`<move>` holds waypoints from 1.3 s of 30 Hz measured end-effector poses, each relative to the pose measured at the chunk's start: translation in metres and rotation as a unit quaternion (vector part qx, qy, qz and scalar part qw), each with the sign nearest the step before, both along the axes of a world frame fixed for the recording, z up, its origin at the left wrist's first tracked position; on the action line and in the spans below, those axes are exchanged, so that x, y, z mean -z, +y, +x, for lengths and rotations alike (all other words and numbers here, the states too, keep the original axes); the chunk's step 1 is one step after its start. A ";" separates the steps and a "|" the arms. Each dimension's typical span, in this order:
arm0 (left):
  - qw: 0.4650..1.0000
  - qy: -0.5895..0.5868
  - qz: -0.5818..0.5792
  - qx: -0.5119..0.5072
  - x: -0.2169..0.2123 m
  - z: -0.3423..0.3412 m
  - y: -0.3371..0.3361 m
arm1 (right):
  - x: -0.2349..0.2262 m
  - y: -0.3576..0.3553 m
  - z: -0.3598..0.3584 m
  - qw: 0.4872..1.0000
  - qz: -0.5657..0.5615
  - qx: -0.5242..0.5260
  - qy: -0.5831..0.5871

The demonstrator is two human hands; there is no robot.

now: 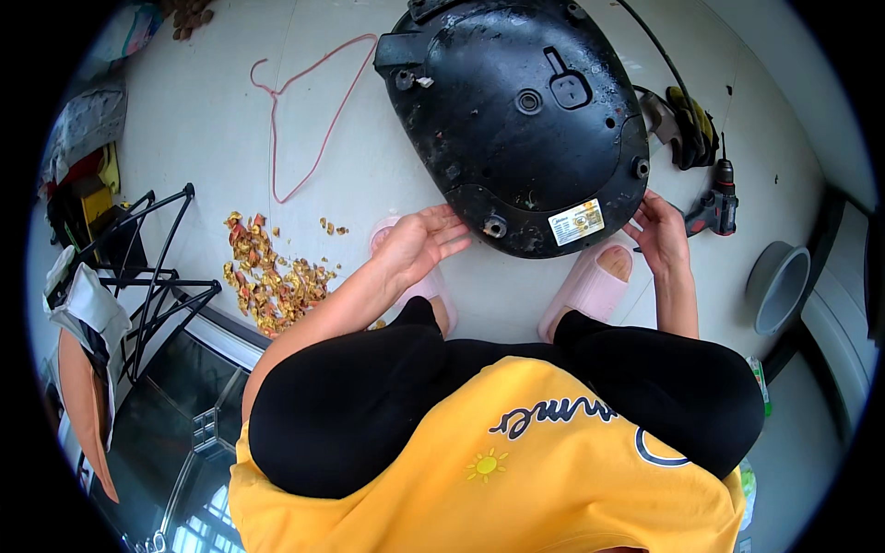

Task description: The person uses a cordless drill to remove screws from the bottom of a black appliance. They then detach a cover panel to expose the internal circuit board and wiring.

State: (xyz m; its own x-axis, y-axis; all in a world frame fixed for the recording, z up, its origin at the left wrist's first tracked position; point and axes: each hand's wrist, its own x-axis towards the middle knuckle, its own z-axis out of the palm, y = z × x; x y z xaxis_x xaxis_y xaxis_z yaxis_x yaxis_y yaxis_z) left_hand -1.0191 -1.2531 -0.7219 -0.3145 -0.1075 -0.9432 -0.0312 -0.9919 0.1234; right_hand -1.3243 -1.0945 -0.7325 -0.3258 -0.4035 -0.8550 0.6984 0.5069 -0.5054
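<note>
In front of me is a large black oval appliance [502, 138], its worn plastic underside facing up. Round feet, screw holes and a white-and-yellow label sit on it; its exact kind does not show. My left hand [424, 241] is at its near left edge, palm partly up, fingertips at the rim. Against the near right edge, next to the label, my right hand [662, 232] has its fingers bent around the rim. Both hands seem to hold the appliance by its edge, though some fingertips are hidden beneath it.
A cordless drill [717, 198] stands to the right, near dark gloves [699, 129]. Beyond it is a grey basin [779, 286]. A pink hanger [277, 138] and a pile of dried peel-like pieces [267, 276] lie left, beside a folding metal frame [147, 276]. My pink slippers [581, 290] flank the appliance.
</note>
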 end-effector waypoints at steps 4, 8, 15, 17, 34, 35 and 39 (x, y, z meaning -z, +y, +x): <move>0.999 0.031 -0.011 0.011 -0.007 -0.004 -0.004 | -0.002 -0.005 0.007 1.000 0.012 0.006 0.017; 1.000 0.006 -0.007 0.028 -0.010 -0.006 -0.008 | -0.013 -0.004 0.006 0.999 0.024 0.032 0.011; 1.000 -0.009 -0.012 0.007 -0.014 -0.004 -0.010 | -0.017 -0.009 0.003 0.999 0.037 0.033 0.016; 1.000 -0.016 -0.007 -0.008 -0.011 -0.004 -0.011 | -0.016 -0.010 0.002 0.999 0.031 0.027 0.021; 0.992 -0.041 -0.062 0.101 -0.019 0.018 -0.039 | 0.049 0.115 -0.084 0.906 0.280 0.175 0.266; 0.991 -0.041 -0.079 0.104 -0.021 0.017 -0.043 | 0.057 0.116 -0.091 0.922 0.214 0.242 0.213; 0.983 -0.047 -0.130 0.121 -0.038 0.012 -0.056 | 0.078 0.100 -0.113 0.947 0.100 0.274 0.134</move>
